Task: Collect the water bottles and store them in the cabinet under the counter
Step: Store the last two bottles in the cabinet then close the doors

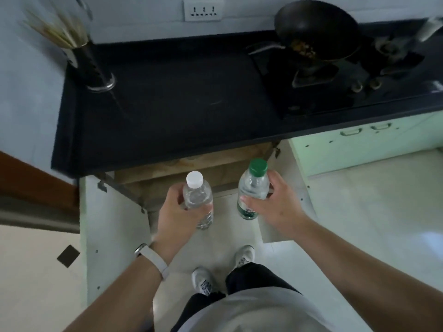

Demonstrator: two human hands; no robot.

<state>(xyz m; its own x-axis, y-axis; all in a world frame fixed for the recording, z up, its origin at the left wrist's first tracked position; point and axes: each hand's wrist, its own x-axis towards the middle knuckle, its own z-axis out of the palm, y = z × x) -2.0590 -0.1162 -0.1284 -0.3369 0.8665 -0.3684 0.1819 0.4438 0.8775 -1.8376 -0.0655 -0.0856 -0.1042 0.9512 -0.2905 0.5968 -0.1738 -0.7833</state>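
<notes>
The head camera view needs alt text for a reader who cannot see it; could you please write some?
Seen from above, a person holds a white-capped water bottle in the left hand and a green-capped water bottle in the right hand, before an open cabinet under a black counter. A wok sits on the stove at right.

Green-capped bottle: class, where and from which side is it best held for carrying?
Around the clear midsection, from the side. The green-capped bottle stands upright and round, so the right hand wraps its body, leaving the cap free, as the picture shows.
</notes>
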